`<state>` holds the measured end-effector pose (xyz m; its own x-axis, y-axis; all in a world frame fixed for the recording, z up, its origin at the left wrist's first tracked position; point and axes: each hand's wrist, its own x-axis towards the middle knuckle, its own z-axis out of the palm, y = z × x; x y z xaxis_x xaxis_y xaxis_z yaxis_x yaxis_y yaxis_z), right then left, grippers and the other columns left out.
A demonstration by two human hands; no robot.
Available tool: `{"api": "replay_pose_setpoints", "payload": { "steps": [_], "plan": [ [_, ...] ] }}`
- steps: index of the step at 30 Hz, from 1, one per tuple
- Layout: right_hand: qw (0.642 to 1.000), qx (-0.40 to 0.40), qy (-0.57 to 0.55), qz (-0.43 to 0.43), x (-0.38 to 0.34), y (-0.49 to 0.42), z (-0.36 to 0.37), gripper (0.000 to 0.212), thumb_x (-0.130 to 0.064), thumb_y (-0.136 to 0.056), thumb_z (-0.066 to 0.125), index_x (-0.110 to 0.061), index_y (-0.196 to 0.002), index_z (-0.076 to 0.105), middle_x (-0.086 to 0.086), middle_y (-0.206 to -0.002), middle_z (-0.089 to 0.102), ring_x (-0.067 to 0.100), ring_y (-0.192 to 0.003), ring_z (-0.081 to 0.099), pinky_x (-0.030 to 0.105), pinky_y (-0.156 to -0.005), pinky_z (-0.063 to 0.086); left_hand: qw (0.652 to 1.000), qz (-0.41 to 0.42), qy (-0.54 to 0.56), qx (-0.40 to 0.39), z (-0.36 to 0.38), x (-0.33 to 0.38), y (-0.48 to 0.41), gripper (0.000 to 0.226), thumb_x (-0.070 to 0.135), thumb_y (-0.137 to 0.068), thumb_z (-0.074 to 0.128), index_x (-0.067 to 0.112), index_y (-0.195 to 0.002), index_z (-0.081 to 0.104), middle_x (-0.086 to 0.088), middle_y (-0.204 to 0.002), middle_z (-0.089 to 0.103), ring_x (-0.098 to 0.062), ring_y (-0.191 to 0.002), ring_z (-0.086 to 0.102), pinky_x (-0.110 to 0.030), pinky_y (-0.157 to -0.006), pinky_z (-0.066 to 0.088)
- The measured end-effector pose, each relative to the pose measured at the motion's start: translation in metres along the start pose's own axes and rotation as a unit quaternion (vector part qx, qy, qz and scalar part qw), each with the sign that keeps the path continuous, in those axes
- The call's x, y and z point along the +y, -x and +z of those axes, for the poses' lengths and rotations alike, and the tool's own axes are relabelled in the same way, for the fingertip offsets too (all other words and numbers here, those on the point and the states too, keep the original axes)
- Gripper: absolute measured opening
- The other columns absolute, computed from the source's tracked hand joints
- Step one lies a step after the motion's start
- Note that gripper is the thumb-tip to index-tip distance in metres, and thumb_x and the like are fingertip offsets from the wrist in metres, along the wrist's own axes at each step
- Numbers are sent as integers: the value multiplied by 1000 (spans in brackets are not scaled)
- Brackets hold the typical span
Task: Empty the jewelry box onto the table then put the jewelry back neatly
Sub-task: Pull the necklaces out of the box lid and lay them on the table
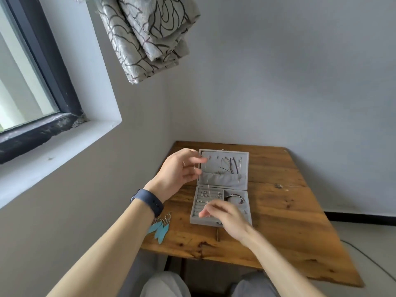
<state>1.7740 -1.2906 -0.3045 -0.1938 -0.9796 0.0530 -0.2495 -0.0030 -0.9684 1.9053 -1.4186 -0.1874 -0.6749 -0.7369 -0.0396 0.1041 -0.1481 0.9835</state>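
**Status: chain point(207, 185) coming out of jewelry box point(246, 168)**

Wooden worktop point(282, 215) is carrying the grey jewelry box, lying open mid-surface and looking mostly full. Left hand point(182, 168) is pinching the chain up by the lid. Right hand point(225, 214) is hovering over the ring rolls, fingers bunched; can't tell if it's gripping the lower end. The chain is looking light, limp and tangle-prone, so I'd be pinching it at the ends. Feather earrings point(160, 229) are lying out already. No readable branding showing.

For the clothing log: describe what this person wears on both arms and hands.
Both forearms are bare, no sleeves showing. A dark navy watch band with strap holes circles the left wrist. The left hand seems to wear a thin ring. The right hand shows nothing worn.
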Motion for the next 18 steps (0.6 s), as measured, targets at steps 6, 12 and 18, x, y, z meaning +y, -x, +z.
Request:
{"api": "replay_pose_setpoints", "payload": {
  "steps": [6, 12, 18],
  "plan": [
    [990, 66, -77, 97, 45, 48, 16, 27, -28, -103, 51, -27, -87, 73, 2, -91, 76, 15, -93, 71, 31, -83, 52, 988, -55, 116, 90, -27, -31, 10, 3, 19, -88, 53, 17, -87, 51, -6, -101, 74, -12, -49, 38, -28, -60, 40],
    [988, 82, -76, 107, 71, 87, 25, 24, -22, -104, 50, -28, -110, 73, 0, -93, 73, 19, -89, 72, 28, -76, 57, 980, -128, 120, 88, -43, -81, 12, 10, 26, -91, 62, 19, -90, 55, -1, -98, 74, -10, -45, 29, -23, -50, 36],
    [986, 70, -91, 120, 83, 108, 22, 29, -17, -105, 48, -28, -126, 64, -2, -102, 73, 18, -93, 71, 27, -78, 56, 980, -171, 12, 99, -56, -116, 6, 38, 28, -91, 70, 13, -125, 63, 2, -112, 75, -5, -44, 32, -20, -47, 40]
  ]
}}
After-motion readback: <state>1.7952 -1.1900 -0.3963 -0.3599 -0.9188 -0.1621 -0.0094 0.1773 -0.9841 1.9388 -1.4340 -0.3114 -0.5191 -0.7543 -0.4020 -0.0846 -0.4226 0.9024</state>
